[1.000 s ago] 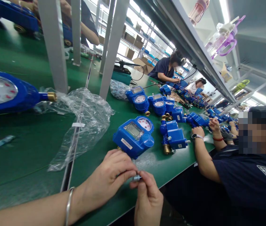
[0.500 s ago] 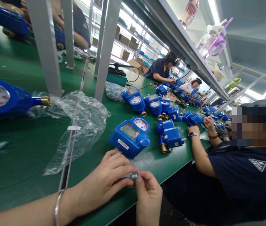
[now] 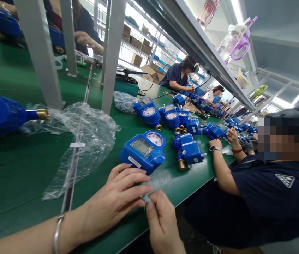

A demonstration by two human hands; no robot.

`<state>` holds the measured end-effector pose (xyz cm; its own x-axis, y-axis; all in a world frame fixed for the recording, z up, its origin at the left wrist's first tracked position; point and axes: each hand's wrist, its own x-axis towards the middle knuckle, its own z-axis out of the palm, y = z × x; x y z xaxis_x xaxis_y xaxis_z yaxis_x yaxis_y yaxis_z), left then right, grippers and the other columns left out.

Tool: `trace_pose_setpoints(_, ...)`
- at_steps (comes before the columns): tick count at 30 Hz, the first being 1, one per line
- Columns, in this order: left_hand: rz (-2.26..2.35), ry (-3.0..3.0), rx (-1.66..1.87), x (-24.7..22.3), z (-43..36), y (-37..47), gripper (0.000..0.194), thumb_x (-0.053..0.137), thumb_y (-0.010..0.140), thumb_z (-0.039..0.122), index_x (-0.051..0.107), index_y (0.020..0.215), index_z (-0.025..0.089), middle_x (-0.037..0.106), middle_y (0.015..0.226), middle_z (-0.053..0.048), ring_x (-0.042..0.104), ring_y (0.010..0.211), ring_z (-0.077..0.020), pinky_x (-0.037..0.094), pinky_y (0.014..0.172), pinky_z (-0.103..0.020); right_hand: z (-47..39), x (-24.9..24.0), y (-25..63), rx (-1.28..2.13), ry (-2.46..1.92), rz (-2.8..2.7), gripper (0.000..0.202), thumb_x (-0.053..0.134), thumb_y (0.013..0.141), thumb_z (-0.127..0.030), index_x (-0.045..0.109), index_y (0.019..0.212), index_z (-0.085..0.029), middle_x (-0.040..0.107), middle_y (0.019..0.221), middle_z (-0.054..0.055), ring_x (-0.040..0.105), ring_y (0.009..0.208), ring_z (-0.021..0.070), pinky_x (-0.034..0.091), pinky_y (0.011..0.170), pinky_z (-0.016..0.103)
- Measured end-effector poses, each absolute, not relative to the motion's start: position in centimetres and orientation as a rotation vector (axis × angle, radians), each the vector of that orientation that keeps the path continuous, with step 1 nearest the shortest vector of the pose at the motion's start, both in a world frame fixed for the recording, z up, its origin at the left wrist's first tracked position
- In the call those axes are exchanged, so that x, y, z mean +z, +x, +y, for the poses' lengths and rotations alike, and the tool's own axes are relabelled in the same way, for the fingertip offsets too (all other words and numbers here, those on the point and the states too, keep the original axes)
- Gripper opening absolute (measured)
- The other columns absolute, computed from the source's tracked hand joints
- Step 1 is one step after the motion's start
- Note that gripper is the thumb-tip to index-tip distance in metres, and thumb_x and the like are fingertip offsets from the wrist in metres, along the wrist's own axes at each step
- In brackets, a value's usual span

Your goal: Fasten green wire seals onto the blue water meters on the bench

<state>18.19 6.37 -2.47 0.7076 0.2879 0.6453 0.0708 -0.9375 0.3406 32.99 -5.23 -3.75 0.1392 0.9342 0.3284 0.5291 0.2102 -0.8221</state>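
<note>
Grip of the right hand (image 3: 163, 222) is closed, thumb against forefinger, on a small pale-blue piece (image 3: 147, 198), partly hidden by the fingers, above the near side of the smooth green table (image 3: 197, 174). The left hand (image 3: 114, 194) is beside the piece, fingers partly extended; whether its grip holds the piece cannot be told. A blue plastic-cased meter (image 3: 136, 155) with a grey rectangular display rests just beyond the left fingers.
</note>
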Motion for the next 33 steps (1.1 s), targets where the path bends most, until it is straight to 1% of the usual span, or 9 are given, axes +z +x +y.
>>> trace_pose_setpoints(5,0.254,2.646,1.087,-2.1,5.8,17.9,0.019,0.051,0.091,0.02,0.063,0.102,0.03,0.066,0.091,0.001,0.051,0.102,-0.0194,0.024,0.101,-0.039,-4.9,-3.9,33.0,0.712,-1.352,-1.334,0.024,0.042,0.09,-0.029,0.052,0.072,-0.018,0.051,0.07,0.001,0.046,0.067,0.0123,0.034,0.062,0.025)
trace_pose_setpoints(12,0.137,2.654,1.085,-2.3,5.2,17.1,0.03,0.04,0.093,0.012,0.057,0.114,0.027,0.066,0.091,-0.001,0.053,0.099,-0.0181,0.025,0.104,-0.04,-4.2,-4.1,31.5,1.576,-0.965,-0.575,0.021,0.045,0.076,-0.033,0.045,0.061,-0.019,0.03,0.044,-0.009,0.014,0.036,0.0046,0.014,0.041,0.021)
trace_pose_setpoints(16,0.157,2.68,1.078,-1.2,5.4,17.0,0.026,0.05,0.087,0.009,0.058,0.107,0.024,0.062,0.088,-0.001,0.053,0.095,-0.0189,0.031,0.097,-0.039,-5.6,-4.3,31.5,0.863,-1.377,-1.043,0.017,0.047,0.086,-0.033,0.056,0.082,-0.019,0.054,0.068,0.001,0.047,0.059,0.0121,0.035,0.056,0.024)
trace_pose_setpoints(18,0.19,2.666,1.009,-0.7,5.3,17.1,0.022,0.053,0.086,0.011,0.06,0.102,0.024,0.059,0.088,-0.002,0.051,0.094,-0.0194,0.033,0.092,-0.038,-6.4,-4.4,31.8,0.442,-1.495,-1.309,0.015,0.044,0.088,-0.028,0.057,0.093,-0.022,0.059,0.082,0.004,0.053,0.075,0.0167,0.039,0.069,0.029)
trace_pose_setpoints(20,0.198,2.639,0.968,-0.5,5.1,17.3,0.019,0.053,0.086,0.011,0.061,0.098,0.023,0.057,0.088,-0.002,0.051,0.092,-0.0189,0.035,0.089,-0.036,-6.7,-4.4,31.9,0.27,-1.507,-1.478,0.014,0.043,0.089,-0.025,0.056,0.088,-0.022,0.058,0.08,0.004,0.052,0.075,0.0179,0.038,0.07,0.031)
trace_pose_setpoints(23,0.146,2.617,0.991,-0.7,4.8,17.5,0.024,0.052,0.084,0.008,0.061,0.1,0.024,0.056,0.087,-0.002,0.051,0.091,-0.0186,0.036,0.091,-0.037,-6.3,-4.1,31.7,0.655,-1.412,-1.287,0.025,0.04,0.089,-0.034,0.048,0.069,-0.02,0.047,0.061,0.0,0.043,0.056,0.0129,0.034,0.056,0.027)
trace_pose_setpoints(27,0.093,2.673,0.988,-1.1,5.0,17.3,0.038,0.051,0.082,0.002,0.06,0.108,0.028,0.06,0.086,0.0,0.053,0.092,-0.0172,0.034,0.096,-0.035,-5.3,-4.1,30.9,1.502,-1.004,-0.609,0.027,0.042,0.083,-0.043,0.039,0.066,-0.022,0.024,0.043,-0.011,0.013,0.037,0.006,0.015,0.04,0.021)
trace_pose_setpoints(30,0.185,2.715,0.92,-1.3,4.9,16.8,0.037,0.056,0.084,0.01,0.059,0.112,0.033,0.062,0.094,0.001,0.055,0.098,-0.0175,0.034,0.099,-0.033,-5.8,-4.3,31.1,1.329,-1.099,-0.729,0.032,0.044,0.085,-0.047,0.042,0.069,-0.02,0.032,0.049,-0.008,0.021,0.041,0.0062,0.018,0.044,0.021)
trace_pose_setpoints(33,0.571,2.488,0.774,-1.6,3.7,16.5,0.027,0.056,0.086,0.036,0.06,0.111,0.027,0.063,0.103,-0.003,0.06,0.095,-0.0189,0.046,0.085,-0.026,-7.0,-4.5,31.7,0.822,-1.493,-1.142,0.033,0.037,0.092,-0.043,0.046,0.071,-0.02,0.044,0.063,-0.003,0.041,0.059,0.0108,0.03,0.057,0.023)
